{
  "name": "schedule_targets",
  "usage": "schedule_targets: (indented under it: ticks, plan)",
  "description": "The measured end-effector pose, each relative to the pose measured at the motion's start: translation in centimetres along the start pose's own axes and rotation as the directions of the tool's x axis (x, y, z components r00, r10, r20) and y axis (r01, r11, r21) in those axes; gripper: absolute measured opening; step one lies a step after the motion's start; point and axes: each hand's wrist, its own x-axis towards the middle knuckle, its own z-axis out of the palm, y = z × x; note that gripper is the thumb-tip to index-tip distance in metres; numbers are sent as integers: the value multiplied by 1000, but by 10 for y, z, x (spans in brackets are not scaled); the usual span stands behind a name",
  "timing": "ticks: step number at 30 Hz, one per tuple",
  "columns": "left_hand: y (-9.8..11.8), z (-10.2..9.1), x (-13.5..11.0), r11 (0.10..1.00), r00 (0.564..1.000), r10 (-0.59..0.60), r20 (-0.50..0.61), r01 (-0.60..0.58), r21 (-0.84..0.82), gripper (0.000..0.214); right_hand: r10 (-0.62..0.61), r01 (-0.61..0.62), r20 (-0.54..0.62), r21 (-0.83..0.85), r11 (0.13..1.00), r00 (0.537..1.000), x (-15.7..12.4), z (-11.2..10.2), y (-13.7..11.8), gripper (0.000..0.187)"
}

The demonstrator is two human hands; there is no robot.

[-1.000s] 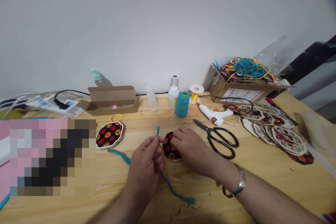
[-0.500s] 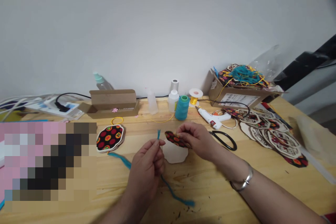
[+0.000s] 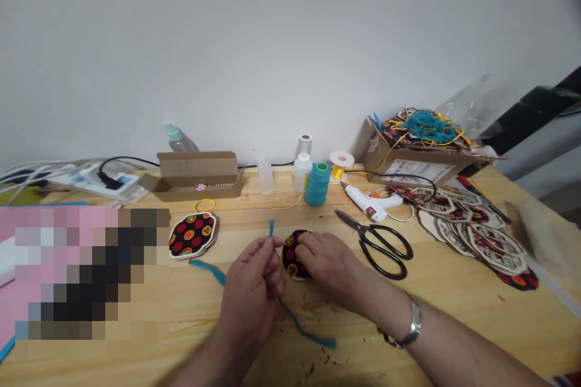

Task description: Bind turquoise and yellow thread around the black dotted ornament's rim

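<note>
My left hand (image 3: 254, 287) pinches a teal yarn strand (image 3: 299, 329); one short end sticks up above the fingertips, the rest trails across the table to both sides. My right hand (image 3: 324, 263) presses down on a small black fabric piece with red and yellow flowers (image 3: 292, 252) lying flat on the wooden table (image 3: 454, 314), fingers curled over it. The two hands almost touch. A silver bracelet sits on my right wrist.
Black scissors (image 3: 379, 242) lie right of my hands, a white glue gun (image 3: 365, 201) behind them. A teal thread spool (image 3: 318, 183), bottles and a cardboard box (image 3: 195, 175) stand at the back. Another flowered piece (image 3: 193, 234) lies left. Several patterned cutouts (image 3: 481, 233) lie right.
Half a second ago my right hand held the flowered piece lifted off a white backing; now the piece lies flat on it under my fingers. My left hand stayed put.
</note>
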Motion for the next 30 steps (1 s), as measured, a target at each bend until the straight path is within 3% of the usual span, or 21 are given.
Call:
schedule_targets:
  ticks: [5,8,10,14,17,19,22,26,30]
  plan:
    - [-1,-1,1,1000,1000,-28,-5,28,10,13,163,-149,-68,179,973,984,2,-21,6,16]
    - [-3,-2,1,999,999,-39,-4,39,13,13,336,-279,-199,268,922,920,1,-48,17,17]
    - [-4,-2,1,999,999,-46,1,46,17,14,372,-309,-253,256,916,893,0,-62,23,16]
    - [-4,-2,0,998,998,-67,14,67,17,14,276,-268,-181,70,961,944,-1,-63,28,16]
    - [-3,-2,0,997,997,-74,20,73,18,14,88,-94,-49,-136,986,995,5,-48,25,21]
    - [-2,-2,0,997,997,-76,24,76,21,14,0,5,20,-251,968,1000,11,-37,24,23]
    - [-1,-2,0,996,996,-84,31,83,24,15,-26,41,46,-354,934,999,18,-22,24,25]
    - [-3,-2,1,995,994,-100,42,99,23,14,10,1,36,-289,957,999,20,-16,30,21]
    - [-6,-3,3,993,992,-119,38,118,15,16,69,-75,-49,-151,986,996,24,-34,37,17]
